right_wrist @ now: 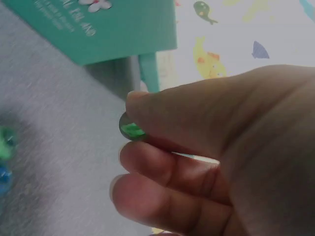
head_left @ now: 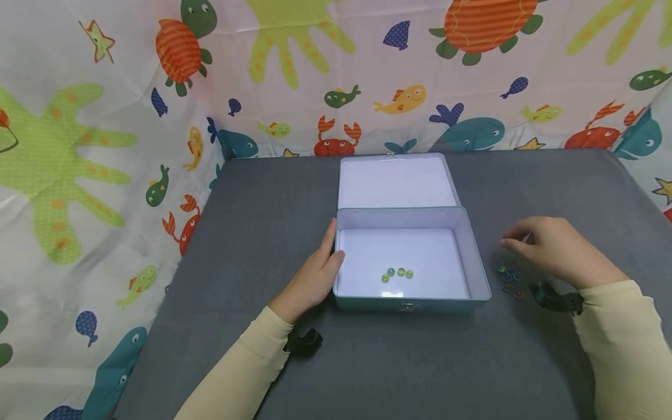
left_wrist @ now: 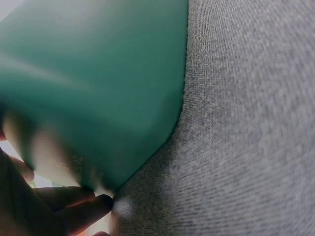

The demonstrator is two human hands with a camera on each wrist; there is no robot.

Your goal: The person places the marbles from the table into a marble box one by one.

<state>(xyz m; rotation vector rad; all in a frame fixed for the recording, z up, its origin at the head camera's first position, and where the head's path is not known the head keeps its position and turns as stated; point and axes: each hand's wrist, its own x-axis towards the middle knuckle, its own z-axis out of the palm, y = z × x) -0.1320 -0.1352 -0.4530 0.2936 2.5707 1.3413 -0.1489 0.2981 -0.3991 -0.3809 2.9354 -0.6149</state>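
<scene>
A green tin box (head_left: 412, 303) with a white inside stands on the table, its lid (head_left: 396, 182) folded back behind it. Several small green and blue glass marbles (head_left: 401, 272) lie on the box's floor. My left hand (head_left: 313, 277) holds the box by its left wall, thumb over the rim; the left wrist view shows the fingers (left_wrist: 74, 209) against the green side. To the right of the box, my right hand (head_left: 562, 248) pinches a glass marble (right_wrist: 132, 127) with a green swirl between thumb and fingers. It hovers above a loose group of marbles (head_left: 509, 280).
The grey cloth-covered table (head_left: 273, 204) runs up to a hanging curtain (head_left: 294, 105) printed with sea animals at the back and sides. Dark wrist straps (head_left: 556, 298) sit on both arms at the sleeve cuffs.
</scene>
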